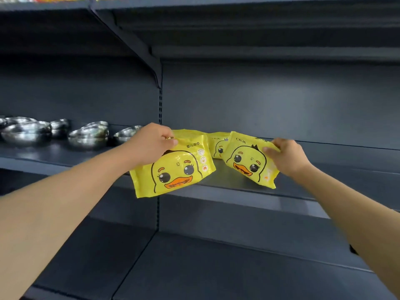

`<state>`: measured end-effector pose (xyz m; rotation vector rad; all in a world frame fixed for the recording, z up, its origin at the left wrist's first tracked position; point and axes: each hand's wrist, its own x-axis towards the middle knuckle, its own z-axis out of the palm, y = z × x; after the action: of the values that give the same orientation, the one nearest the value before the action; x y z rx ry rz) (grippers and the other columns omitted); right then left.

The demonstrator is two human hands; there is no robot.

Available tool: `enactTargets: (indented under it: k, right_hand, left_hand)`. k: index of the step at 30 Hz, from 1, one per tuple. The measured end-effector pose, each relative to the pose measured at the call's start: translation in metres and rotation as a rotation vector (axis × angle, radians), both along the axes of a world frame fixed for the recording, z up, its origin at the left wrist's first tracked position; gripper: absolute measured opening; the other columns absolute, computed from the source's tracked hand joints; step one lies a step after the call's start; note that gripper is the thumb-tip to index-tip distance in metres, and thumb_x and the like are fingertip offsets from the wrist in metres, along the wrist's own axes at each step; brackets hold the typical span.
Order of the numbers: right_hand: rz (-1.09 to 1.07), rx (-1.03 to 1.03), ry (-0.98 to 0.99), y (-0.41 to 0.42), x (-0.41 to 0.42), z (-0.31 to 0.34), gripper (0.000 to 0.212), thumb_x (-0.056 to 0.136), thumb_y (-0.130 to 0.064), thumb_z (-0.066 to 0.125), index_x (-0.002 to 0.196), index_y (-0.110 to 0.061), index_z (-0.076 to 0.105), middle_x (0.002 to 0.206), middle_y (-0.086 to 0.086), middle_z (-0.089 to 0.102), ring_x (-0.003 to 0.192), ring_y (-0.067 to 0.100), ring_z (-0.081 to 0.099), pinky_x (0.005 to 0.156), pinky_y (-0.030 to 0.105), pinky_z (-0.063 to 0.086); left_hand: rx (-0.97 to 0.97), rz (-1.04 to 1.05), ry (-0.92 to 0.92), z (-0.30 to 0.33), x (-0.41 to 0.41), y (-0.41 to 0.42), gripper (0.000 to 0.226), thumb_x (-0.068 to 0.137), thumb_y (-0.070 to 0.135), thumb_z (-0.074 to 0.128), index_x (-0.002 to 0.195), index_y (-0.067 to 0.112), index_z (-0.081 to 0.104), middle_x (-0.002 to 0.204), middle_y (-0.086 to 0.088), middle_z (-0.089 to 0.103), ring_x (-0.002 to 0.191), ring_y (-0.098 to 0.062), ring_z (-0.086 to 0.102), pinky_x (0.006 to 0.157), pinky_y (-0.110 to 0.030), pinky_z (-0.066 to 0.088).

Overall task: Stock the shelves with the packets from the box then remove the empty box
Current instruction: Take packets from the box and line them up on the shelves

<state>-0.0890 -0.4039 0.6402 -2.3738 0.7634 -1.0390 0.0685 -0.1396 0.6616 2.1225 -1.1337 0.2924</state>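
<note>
At frame centre, on the middle shelf (249, 192): two yellow duck-print packets in hand, a third already placed.

Left packet (173, 167) — held by its top edge at about 10 o'clock of the pack; left hand (151, 146) pinches the upper seam, fingers curled over it. Pack hangs face-out, its lower part dropping past the shelf's front lip, so it is not yet seated. Judgement: a top-edge hold lets the pack swing upright and be set down on its bottom edge.

Right packet (251, 162) — right hand (285, 156) grips its upper right corner (about 2 o'clock of the pack), thumb on the printed face. Pack is tilted, lower edge near or on the shelf deck; contact cannot be told.

Third packet (218, 146) — stands further back between the two, at 12 o'clock of the gap, partly hidden. Judgement: it sets the row line, and the two held packs flank it.

Surroundings: steel bowls (88, 135) on the neighbouring bay at 9 o'clock, beyond the slotted upright (160, 105); near the left hand but apart from the packets. Upper shelf (238, 9) overhead at 12 o'clock, lower shelf (238, 267) at 6 o'clock. Nothing blocks the deck to the right (3 o'clock). Box not in view.

Progress, judged: early.
</note>
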Motion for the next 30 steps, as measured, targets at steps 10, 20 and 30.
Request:
enactTargets:
  k: [10, 20, 30]
  right_hand:
    - [0.17, -0.091, 0.185, -0.074, 0.104, 0.022, 0.017, 0.095, -0.028, 0.052, 0.093, -0.012, 0.056, 0.089, 0.009, 0.06, 0.077, 0.024, 0.055, 0.055, 0.026, 0.039]
    - [0.093, -0.204, 0.277, -0.124, 0.158, 0.007, 0.028, 0.094, -0.029, 0.051, 0.114, -0.009, 0.054, 0.102, 0.014, 0.06, 0.083, 0.028, 0.056, 0.07, 0.032, 0.047]
    - [0.147, -0.073, 0.109, -0.142, 0.128, 0.028, 0.04, 0.096, -0.029, 0.047, 0.127, -0.006, 0.038, 0.12, 0.017, 0.056, 0.101, 0.035, 0.057, 0.08, 0.032, 0.045]
  left_hand:
    - [-0.025, 0.112, -0.03, 0.03, 0.038, -0.054, 0.022, 0.093, 0.025, 0.054, 0.072, 0.025, 0.059, 0.062, 0.006, 0.053, 0.052, -0.01, 0.042, 0.05, -0.025, 0.031]
    - [0.033, 0.099, -0.039, 0.045, 0.039, -0.074, 0.018, 0.094, 0.032, 0.053, 0.086, 0.022, 0.065, 0.086, -0.01, 0.069, 0.076, -0.028, 0.062, 0.065, -0.032, 0.044]
    - [0.159, -0.06, -0.114, 0.061, 0.021, -0.152, 0.016, 0.095, 0.023, 0.051, 0.086, 0.022, 0.064, 0.087, 0.0, 0.066, 0.075, -0.012, 0.058, 0.063, -0.024, 0.041]
